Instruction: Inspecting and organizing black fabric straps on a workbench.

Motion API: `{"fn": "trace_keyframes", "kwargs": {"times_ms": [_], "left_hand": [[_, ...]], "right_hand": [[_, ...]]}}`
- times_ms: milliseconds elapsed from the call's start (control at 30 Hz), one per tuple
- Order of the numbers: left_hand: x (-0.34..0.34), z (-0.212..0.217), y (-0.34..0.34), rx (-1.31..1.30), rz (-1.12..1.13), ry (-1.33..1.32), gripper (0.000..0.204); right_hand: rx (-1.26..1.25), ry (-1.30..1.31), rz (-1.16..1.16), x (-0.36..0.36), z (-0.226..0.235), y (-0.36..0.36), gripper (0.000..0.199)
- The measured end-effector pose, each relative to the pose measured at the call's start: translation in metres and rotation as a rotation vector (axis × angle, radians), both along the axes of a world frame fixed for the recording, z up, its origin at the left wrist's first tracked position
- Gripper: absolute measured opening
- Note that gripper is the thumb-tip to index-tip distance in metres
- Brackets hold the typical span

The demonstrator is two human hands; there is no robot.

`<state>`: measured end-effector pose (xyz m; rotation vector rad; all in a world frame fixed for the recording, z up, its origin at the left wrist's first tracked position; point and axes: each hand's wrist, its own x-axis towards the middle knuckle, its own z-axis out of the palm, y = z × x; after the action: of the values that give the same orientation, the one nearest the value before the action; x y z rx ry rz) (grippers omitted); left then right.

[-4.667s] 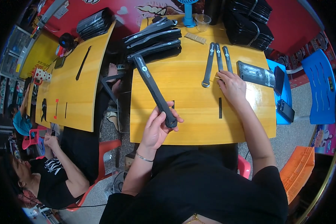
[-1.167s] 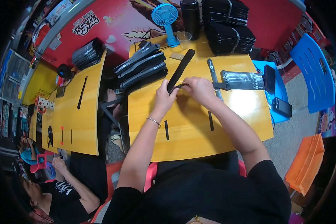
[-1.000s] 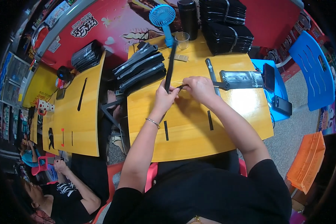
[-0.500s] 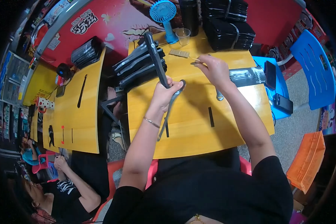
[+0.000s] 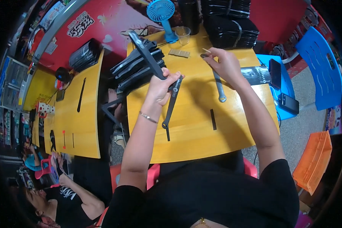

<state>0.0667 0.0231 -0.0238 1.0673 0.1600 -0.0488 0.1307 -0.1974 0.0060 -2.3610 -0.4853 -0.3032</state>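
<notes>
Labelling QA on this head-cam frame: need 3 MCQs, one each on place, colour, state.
1. Where does the small handheld fan stand?
A. at the far edge of the yellow wooden table, beside the clear plastic cup
B. on the blue plastic chair
C. in the orange crate

2. What colour is the fan?
A. orange
B. blue
C. white

3. What is the left hand doing?
A. resting flat and empty on the table
B. gripping a long black flat tool that is raised off the table
C. holding the cup

Key:
1 A: the fan's base sits on the tabletop next to the cup.
2 B: its round head and stem are light blue.
3 B: the fingers are closed around the tool's lower end and its far end points up and away, while the right hand pinches a thin light stick.
</notes>
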Motion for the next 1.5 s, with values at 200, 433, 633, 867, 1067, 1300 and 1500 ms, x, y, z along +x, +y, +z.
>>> {"fn": "trace_keyframes", "kwargs": {"times_ms": [200, 433, 633, 867, 1067, 1300, 1500], "left_hand": [[-0.057, 0.089, 0.018, 0.126, 0.177, -0.462, 0.031], [0.01, 0.06, -0.013, 0.136, 0.212, -0.374, 0.033], [0.076, -0.003, -0.036, 0.521, 0.204, -0.159, 0.03], [0.117, -0.041, -0.023, 1.029, 0.309, -0.234, 0.029], [0.096, -0.015, -0.053, 0.428, 0.082, -0.252, 0.03], [0.074, -0.048, -0.089, 0.284, -0.154, -0.34, 0.034], [0.067, -0.043, -0.105, 0.186, -0.012, -0.282, 0.034]], "right_hand": [[0.01, 0.009, 0.008, 0.007, -0.011, -0.008, 0.018], [0.044, 0.013, 0.012, 0.009, -0.006, -0.006, 0.018], [0.045, 0.024, -0.009, 0.011, 0.003, -0.011, 0.02], [0.083, 0.002, 0.023, 0.023, -0.004, -0.009, 0.019], [0.088, 0.0, 0.037, 0.028, -0.017, -0.018, 0.021], [0.062, 0.115, 0.03, 0.028, -0.012, -0.017, 0.021], [-0.041, 0.034, -0.084, 0.027, -0.032, -0.077, 0.025]]}}
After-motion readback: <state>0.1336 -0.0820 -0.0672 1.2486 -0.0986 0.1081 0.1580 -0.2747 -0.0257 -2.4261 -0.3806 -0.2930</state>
